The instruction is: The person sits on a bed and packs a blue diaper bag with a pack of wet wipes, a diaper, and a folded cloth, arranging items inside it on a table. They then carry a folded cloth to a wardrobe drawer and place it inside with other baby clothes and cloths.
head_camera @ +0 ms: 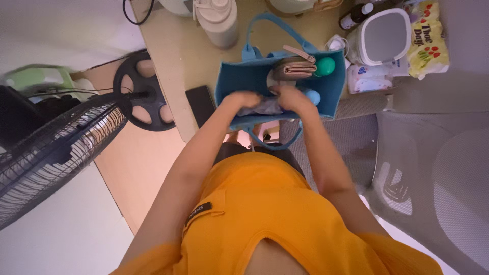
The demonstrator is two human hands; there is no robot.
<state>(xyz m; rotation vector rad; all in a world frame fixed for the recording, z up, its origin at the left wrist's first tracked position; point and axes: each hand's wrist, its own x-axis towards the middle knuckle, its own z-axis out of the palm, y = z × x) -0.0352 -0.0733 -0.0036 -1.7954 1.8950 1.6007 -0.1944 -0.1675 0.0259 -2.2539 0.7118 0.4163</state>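
Both hands are down inside an open blue felt tote bag (232, 81) standing at the near edge of the worktop (183, 51). The left hand (243, 99) and the right hand (291, 98) each close their grip on a bundle of grey cloth (262, 108) lying low in the bag, the left at its left end and the right over its right end; the fingers are curled into the folds, so how firmly they hold cannot be told. Just beyond the right hand, inside the same bag, lies a brown folded wallet (294, 69), with a green round-capped bottle (325, 66) beside it and a light blue rounded item (314, 97) touching the right hand's far side. The bag's handles stand up at the far side and hang down at the near side. On the worktop to the left of the bag lies a dark phone (199, 104), well apart from a beige pump bottle (218, 20) at the far edge. To the right of the bag stand a white lidded tub (382, 36) and a yellow snack packet (429, 38). A standing fan (56, 153) occupies the floor at left; a grey mesh chair (433, 178) sits at right.
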